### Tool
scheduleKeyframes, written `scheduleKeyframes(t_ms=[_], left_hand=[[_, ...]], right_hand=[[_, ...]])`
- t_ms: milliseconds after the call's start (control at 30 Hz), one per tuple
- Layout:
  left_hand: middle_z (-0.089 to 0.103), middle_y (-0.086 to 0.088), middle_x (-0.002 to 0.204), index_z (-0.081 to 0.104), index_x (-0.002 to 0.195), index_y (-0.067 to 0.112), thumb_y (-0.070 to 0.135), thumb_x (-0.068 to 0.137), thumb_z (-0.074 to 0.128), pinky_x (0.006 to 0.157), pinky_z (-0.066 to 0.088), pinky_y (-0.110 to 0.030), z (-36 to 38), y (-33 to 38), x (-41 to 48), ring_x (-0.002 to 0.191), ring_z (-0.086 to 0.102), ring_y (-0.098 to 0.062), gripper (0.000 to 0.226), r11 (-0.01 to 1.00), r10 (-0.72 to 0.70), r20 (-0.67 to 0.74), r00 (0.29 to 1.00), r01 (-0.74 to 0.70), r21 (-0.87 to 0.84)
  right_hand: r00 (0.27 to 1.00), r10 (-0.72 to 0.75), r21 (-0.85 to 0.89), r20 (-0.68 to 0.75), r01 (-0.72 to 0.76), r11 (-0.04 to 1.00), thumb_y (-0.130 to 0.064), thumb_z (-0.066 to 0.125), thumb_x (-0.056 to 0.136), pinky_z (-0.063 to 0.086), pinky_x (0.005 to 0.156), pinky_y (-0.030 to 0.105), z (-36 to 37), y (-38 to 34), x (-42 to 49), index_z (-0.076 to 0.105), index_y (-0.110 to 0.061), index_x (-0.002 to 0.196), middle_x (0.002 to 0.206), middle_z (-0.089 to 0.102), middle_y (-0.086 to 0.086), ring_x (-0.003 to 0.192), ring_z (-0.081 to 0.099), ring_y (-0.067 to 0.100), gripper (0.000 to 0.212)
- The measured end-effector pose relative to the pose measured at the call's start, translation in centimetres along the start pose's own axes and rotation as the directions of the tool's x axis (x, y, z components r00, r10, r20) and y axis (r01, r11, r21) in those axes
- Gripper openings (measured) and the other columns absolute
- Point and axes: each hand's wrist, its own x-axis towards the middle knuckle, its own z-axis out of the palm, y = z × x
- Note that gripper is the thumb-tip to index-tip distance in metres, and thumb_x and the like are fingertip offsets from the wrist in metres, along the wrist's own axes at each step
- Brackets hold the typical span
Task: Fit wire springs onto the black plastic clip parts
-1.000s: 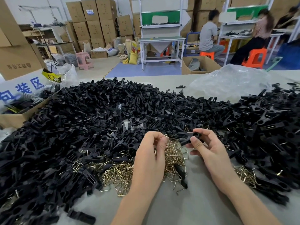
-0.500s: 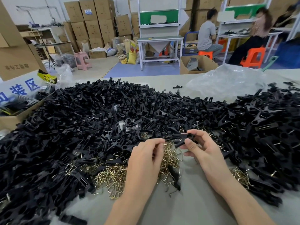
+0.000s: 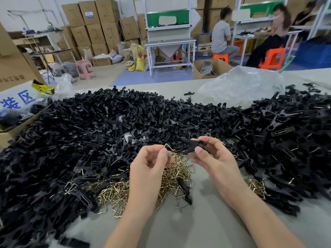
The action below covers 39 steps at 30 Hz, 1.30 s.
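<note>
Head view gives us the wire spring [image 3: 168, 146] pinched at the fingertips of our left hand [image 3: 149, 169], its bent end poking right toward the black clip part [image 3: 192, 144]. Our right hand [image 3: 215, 158] grips that clip between thumb and fingers, long axis running left to right, free end just beside the spring; whether they touch we cannot tell. Below both hands lies the loose spring heap [image 3: 114, 192]. We judge the spring must travel rightward.

Far seated person [image 3: 279, 20] blurred.
</note>
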Motion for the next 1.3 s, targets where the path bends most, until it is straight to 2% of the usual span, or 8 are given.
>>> scheduleKeyframes(t_ms=[67, 167, 333, 500, 733, 900, 1100, 1300], left_hand=[[0.077, -0.006, 0.084, 0.070, 0.090, 0.014, 0.014, 0.096, 0.065, 0.076, 0.057, -0.020, 0.1, 0.0, 0.0, 0.082, 0.075, -0.021, 0.008, 0.995, -0.052, 0.002, 0.999, 0.052, -0.090], [0.074, -0.004, 0.078, 0.074, 0.080, 0.021, 0.015, 0.095, 0.067, 0.072, 0.058, -0.024, 0.4, -0.1, 0.3, 0.073, 0.071, -0.016, 0.018, 0.975, -0.127, 0.008, 0.992, 0.127, -0.184], [0.069, 0.002, 0.072, 0.071, 0.073, 0.026, 0.015, 0.095, 0.066, 0.064, 0.057, -0.025, 0.7, -0.3, 0.0, 0.065, 0.065, -0.009, 0.026, 0.961, -0.189, 0.000, 0.982, 0.185, -0.205], [0.066, -0.001, 0.070, 0.064, 0.084, 0.012, 0.014, 0.095, 0.065, 0.061, 0.055, -0.026, 1.1, -0.3, -0.1, 0.063, 0.062, -0.010, 0.011, 0.937, -0.248, -0.008, 0.969, 0.237, -0.258], [0.068, -0.003, 0.078, 0.068, 0.090, 0.008, 0.012, 0.098, 0.060, 0.057, 0.052, -0.023, 1.4, 0.0, 0.0, 0.063, 0.059, -0.008, 0.012, 0.837, -0.366, 0.089, 0.926, 0.370, -0.403], [0.070, -0.009, 0.079, 0.068, 0.095, 0.003, 0.013, 0.099, 0.059, 0.058, 0.053, -0.023, 1.6, -0.1, -0.1, 0.063, 0.061, -0.008, 0.015, 0.840, -0.349, 0.148, 0.925, 0.379, -0.389], [0.069, -0.008, 0.077, 0.063, 0.086, 0.007, 0.010, 0.096, 0.060, 0.058, 0.053, -0.025, 1.1, 0.2, 0.3, 0.063, 0.060, -0.010, 0.011, 0.890, -0.315, 0.145, 0.938, 0.345, -0.299], [0.066, -0.009, 0.076, 0.063, 0.084, 0.007, 0.009, 0.097, 0.060, 0.060, 0.053, -0.023, 0.7, -0.1, 0.4, 0.064, 0.062, -0.011, 0.013, 0.909, -0.315, 0.134, 0.939, 0.340, -0.243]], right_hand=[[0.999, -0.002, 0.018, 0.052, 0.001, 1.000, -0.016, 0.075, 0.079, 0.058, 0.082, 0.026, 0.2, -0.1, -0.2, 0.075, -0.026, 0.101, 0.112, 0.075, 0.003, 0.101, 0.074, 0.027, 0.024], [0.988, 0.011, 0.008, 0.153, -0.012, 1.000, -0.012, 0.077, 0.080, 0.058, 0.085, 0.026, 0.6, 0.0, -0.5, 0.070, -0.016, 0.108, 0.123, 0.072, 0.007, 0.108, 0.071, 0.029, 0.029], [0.976, 0.034, 0.016, 0.217, -0.039, 0.999, -0.029, 0.088, 0.073, 0.057, 0.085, 0.026, 1.5, -0.1, -0.8, 0.073, -0.026, 0.100, 0.127, 0.071, 0.005, 0.106, 0.073, 0.024, 0.032], [0.975, 0.033, 0.000, 0.220, -0.034, 0.999, -0.039, 0.092, 0.069, 0.057, 0.087, 0.027, 1.5, 0.2, -0.7, 0.071, -0.025, 0.103, 0.128, 0.071, 0.005, 0.109, 0.072, 0.026, 0.043], [0.977, 0.032, 0.000, 0.210, -0.032, 0.999, -0.036, 0.092, 0.070, 0.057, 0.085, 0.026, 1.6, 0.4, -0.6, 0.071, -0.025, 0.103, 0.127, 0.071, 0.007, 0.104, 0.073, 0.027, 0.041], [0.981, 0.074, 0.011, 0.180, -0.078, 0.997, -0.037, 0.095, 0.064, 0.058, 0.082, 0.025, 1.8, 0.2, -0.8, 0.074, -0.029, 0.100, 0.115, 0.075, 0.011, 0.098, 0.075, 0.030, 0.042], [0.978, 0.099, -0.017, 0.182, -0.097, 0.995, -0.016, 0.081, 0.076, 0.058, 0.080, 0.023, 1.6, -0.5, -0.9, 0.077, -0.029, 0.100, 0.108, 0.077, 0.013, 0.094, 0.076, 0.023, 0.027], [0.977, 0.122, -0.029, 0.175, -0.119, 0.993, -0.015, 0.076, 0.075, 0.057, 0.079, 0.022, 1.6, -0.7, -0.9, 0.078, -0.030, 0.098, 0.102, 0.078, 0.012, 0.091, 0.076, 0.021, 0.028]])
